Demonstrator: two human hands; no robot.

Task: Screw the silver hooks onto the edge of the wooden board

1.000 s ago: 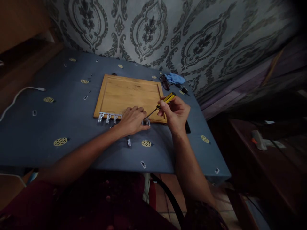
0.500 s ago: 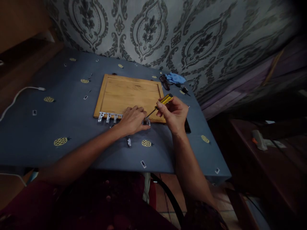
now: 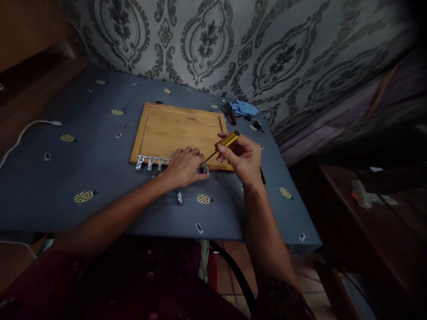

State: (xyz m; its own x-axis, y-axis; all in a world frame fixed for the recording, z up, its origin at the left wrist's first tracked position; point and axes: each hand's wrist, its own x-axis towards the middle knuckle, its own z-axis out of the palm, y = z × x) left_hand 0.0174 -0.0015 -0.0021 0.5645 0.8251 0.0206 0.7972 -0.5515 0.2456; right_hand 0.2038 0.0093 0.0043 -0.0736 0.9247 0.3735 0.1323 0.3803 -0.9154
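Observation:
A yellow wooden cabinet door (image 3: 180, 126) lies flat, with several silver concealed hinges (image 3: 151, 163) lined up along its near edge. My left hand (image 3: 185, 168) steadies that edge, fingers on top and thumb in front beside a hinge at the right end. My left palm covers the middle of the row. In my right hand (image 3: 245, 158) is a screwdriver (image 3: 230, 139) with a yellow and black handle. Its shaft slants down to the left, and the tip meets the right-end hinge. A loose hinge (image 3: 179, 196) lies on the cloth in front of my left hand.
Pineapple-printed grey-blue cloth (image 3: 100, 155) covers the table. Dark glasses (image 3: 229, 113), a blue cloth (image 3: 244, 108) and a small dark item (image 3: 256, 124) lie at the back right. A white cable (image 3: 26, 129) runs along the left. The patterned curtain (image 3: 207, 44) stands behind.
My right hand and the screwdriver handle have shifted slightly left, with the tip staying at the same hinge. My left hand keeps its place on the door's edge.

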